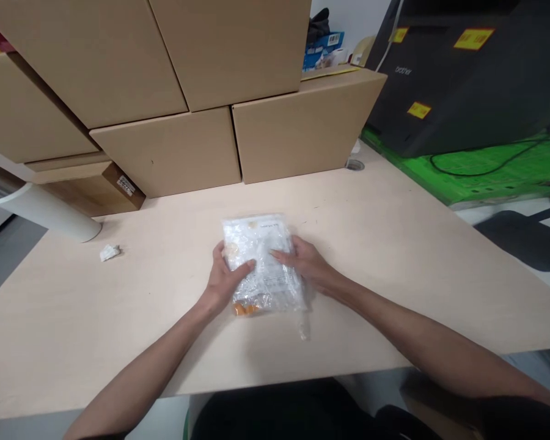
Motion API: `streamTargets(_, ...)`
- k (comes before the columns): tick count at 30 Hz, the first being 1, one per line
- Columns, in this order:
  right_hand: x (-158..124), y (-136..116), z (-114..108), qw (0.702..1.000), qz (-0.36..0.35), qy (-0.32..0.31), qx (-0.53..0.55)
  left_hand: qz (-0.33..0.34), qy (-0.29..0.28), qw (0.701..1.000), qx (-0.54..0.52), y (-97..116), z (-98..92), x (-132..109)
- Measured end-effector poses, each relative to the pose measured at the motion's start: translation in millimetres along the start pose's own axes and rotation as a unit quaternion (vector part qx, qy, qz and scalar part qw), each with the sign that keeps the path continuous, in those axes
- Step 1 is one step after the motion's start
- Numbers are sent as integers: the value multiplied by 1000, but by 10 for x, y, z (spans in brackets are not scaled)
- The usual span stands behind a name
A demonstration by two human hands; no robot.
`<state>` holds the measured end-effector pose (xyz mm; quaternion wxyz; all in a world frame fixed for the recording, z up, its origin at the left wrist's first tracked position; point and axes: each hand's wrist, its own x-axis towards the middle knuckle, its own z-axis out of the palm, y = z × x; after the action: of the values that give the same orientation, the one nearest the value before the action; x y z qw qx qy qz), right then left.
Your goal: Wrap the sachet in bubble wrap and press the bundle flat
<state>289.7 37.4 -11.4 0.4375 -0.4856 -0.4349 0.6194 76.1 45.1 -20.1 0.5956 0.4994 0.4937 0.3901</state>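
Note:
A clear plastic bag (268, 284) with a white printed sheet or packet inside is held over the table's middle. Something orange (245, 309) shows through its lower left corner, and a narrow strip of plastic hangs from its lower right. My left hand (224, 275) grips the left edge, thumb on top and fingers underneath. On the right edge, my right hand (307, 261) grips in the same way, its thumb lying across the face of the bag. Both hands' other fingers are partly hidden behind it.
Large cardboard boxes (165, 153) are stacked along the back of the pale table (371, 244). A white cylinder (50, 211) and a crumpled white scrap (110, 252) lie at the left. A black Brother machine (462, 91) stands on a green surface (499, 171) at the right.

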Motion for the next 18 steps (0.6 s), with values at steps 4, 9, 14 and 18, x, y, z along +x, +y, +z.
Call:
streamTargets(4,57,117,-58,964,-128,87,-216,147,84,943,286,-76,-66,86)
streamTargets(9,95,135,-183,863,-271,-11,-426,243,-9,835,494,-17,-252,169)
streamTargets(14,111,-10,-348,845,-231,-124,-466,188,-116,801,556,71,-426,263)
streamTargets(18,136,-89,-443,825,-182,-196,-498,184,-154,777,581,110,-481,305)
